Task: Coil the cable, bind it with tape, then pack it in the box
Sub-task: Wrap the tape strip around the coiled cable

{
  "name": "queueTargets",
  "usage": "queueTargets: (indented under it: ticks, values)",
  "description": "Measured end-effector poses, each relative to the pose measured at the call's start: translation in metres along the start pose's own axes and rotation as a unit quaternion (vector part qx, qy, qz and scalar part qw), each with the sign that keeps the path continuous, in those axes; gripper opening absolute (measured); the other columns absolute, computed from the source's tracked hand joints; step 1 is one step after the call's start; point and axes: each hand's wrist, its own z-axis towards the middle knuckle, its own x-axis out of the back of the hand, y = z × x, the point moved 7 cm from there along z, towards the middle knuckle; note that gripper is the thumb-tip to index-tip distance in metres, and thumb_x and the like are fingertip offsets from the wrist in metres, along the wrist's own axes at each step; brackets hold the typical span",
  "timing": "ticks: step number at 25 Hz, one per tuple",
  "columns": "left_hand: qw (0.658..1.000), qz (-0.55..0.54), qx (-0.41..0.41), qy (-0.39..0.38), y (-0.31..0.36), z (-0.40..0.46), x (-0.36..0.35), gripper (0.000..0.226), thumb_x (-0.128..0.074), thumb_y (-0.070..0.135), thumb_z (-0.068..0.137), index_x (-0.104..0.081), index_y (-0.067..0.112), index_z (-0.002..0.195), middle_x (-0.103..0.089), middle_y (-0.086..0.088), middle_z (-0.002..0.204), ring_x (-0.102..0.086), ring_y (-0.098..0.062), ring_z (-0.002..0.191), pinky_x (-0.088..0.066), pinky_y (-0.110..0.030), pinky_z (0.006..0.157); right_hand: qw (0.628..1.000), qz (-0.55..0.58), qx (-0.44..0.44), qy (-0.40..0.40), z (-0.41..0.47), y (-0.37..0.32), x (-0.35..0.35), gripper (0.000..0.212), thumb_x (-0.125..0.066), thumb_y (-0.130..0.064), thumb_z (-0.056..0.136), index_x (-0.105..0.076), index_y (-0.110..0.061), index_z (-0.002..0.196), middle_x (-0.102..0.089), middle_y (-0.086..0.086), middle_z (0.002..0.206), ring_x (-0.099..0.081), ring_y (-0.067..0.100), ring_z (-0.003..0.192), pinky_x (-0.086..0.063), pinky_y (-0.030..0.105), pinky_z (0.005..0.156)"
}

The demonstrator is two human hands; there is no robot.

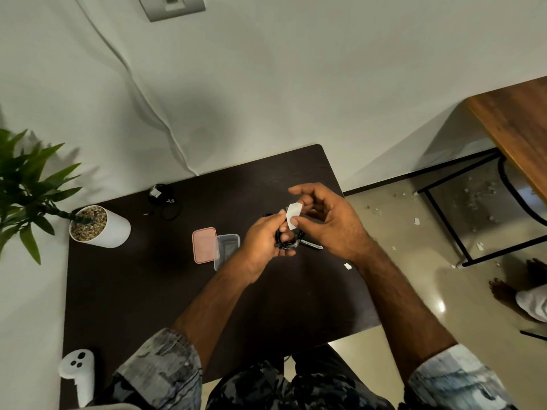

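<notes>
1. Fingers of the left hand [266,241] curl round the black coiled cable [286,240], held above the table [142,291].
2. Right hand [328,220] pinches a white tape strip [293,216] just over the coil.
3. Clear box [226,250] sits left of the hands, touching its pink lid [204,245].
4. Second cable [165,202] lies near the wall, a potted plant [99,226] further left.

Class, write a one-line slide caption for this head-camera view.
Left hand grips a coiled black cable while the right hand pinches white tape above the dark table.
</notes>
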Motion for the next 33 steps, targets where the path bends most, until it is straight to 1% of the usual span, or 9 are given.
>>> queueTargets:
  ticks: [4,11,14,17,21,23,25,29,33]
  values:
    - [0.999,0.046,-0.006,0.021,0.003,0.0,0.001,0.043,-0.037,0.032,0.11,-0.047,0.018,0.07,-0.044,0.0,0.064,-0.053,-0.012,0.059,-0.05,-0.034,0.068,1.0,0.005,-0.003,-0.012,0.001,0.002,0.0,0.057,-0.081,-0.005,0.088,-0.062,-0.027,0.138,-0.07,-0.004,0.103,-0.075,0.022,0.104,-0.063,0.047,0.096]
    - [0.995,0.087,-0.041,0.03,0.01,0.003,0.002,0.047,-0.037,0.032,0.11,-0.045,0.02,0.066,-0.046,0.005,0.058,-0.05,-0.009,0.056,-0.047,-0.03,0.064,1.0,-0.007,0.009,0.009,0.003,0.002,0.0,0.056,-0.078,-0.001,0.089,-0.063,-0.027,0.136,-0.066,-0.005,0.097,-0.072,0.02,0.098,-0.065,0.045,0.09]
    - [0.989,0.128,-0.062,0.032,0.014,0.005,0.002,0.05,-0.038,0.037,0.109,-0.05,0.022,0.063,-0.048,0.01,0.055,-0.051,-0.011,0.059,-0.051,-0.037,0.067,0.999,-0.026,0.015,0.02,0.004,0.001,0.001,0.055,-0.078,-0.003,0.09,-0.063,-0.026,0.137,-0.063,-0.01,0.094,-0.07,0.017,0.093,-0.065,0.042,0.087]
    - [0.973,0.2,-0.105,0.043,0.02,0.004,0.004,0.045,-0.041,0.044,0.101,-0.065,0.036,0.064,-0.053,0.011,0.06,-0.054,-0.01,0.066,-0.058,-0.043,0.071,0.999,-0.035,0.024,0.022,0.005,-0.002,0.002,0.054,-0.077,-0.003,0.089,-0.063,-0.026,0.137,-0.06,-0.015,0.093,-0.068,0.014,0.088,-0.066,0.04,0.084]
    - [0.941,0.284,-0.171,0.075,0.027,0.0,0.003,0.04,-0.034,0.055,0.098,-0.061,0.047,0.07,-0.057,0.01,0.065,-0.054,-0.007,0.064,-0.048,-0.043,0.069,0.999,-0.042,0.019,0.021,0.006,-0.001,0.002,0.053,-0.077,-0.006,0.09,-0.064,-0.029,0.136,-0.058,-0.013,0.091,-0.065,0.012,0.083,-0.065,0.04,0.082]
    - [0.926,0.315,-0.187,0.096,0.026,0.0,0.003,0.04,-0.032,0.057,0.097,-0.059,0.043,0.072,-0.058,0.009,0.067,-0.054,-0.007,0.065,-0.046,-0.041,0.065,0.999,-0.038,0.013,0.026,0.007,0.0,0.004,0.051,-0.077,-0.008,0.09,-0.064,-0.032,0.134,-0.057,-0.012,0.09,-0.064,0.011,0.082,-0.064,0.036,0.08]
    - [0.908,0.351,-0.199,0.113,0.025,0.001,0.003,0.037,-0.034,0.051,0.102,-0.055,0.036,0.075,-0.056,0.006,0.072,-0.053,-0.013,0.068,-0.044,-0.039,0.062,0.999,-0.032,0.01,0.031,0.006,0.0,0.005,0.048,-0.076,-0.01,0.09,-0.065,-0.033,0.131,-0.057,-0.011,0.09,-0.063,0.011,0.082,-0.062,0.032,0.081]
    - [0.901,0.36,-0.208,0.124,0.025,0.005,0.005,0.035,-0.038,0.036,0.109,-0.05,0.037,0.075,-0.053,0.007,0.073,-0.05,-0.012,0.068,-0.037,-0.03,0.062,0.998,-0.029,-0.004,0.047,0.003,-0.006,0.003,0.045,-0.076,-0.011,0.089,-0.062,-0.033,0.126,-0.056,-0.014,0.093,-0.063,0.01,0.082,-0.066,0.039,0.08]
    - [0.898,0.366,-0.208,0.129,0.027,0.004,0.008,0.036,-0.039,0.035,0.109,-0.05,0.039,0.075,-0.053,0.007,0.075,-0.048,-0.011,0.068,-0.034,-0.027,0.062,0.994,-0.076,-0.006,0.078,0.001,-0.019,0.005,0.034,-0.081,-0.006,0.087,-0.063,-0.026,0.108,-0.058,-0.002,0.107,-0.066,0.013,0.084,-0.066,0.039,0.077]
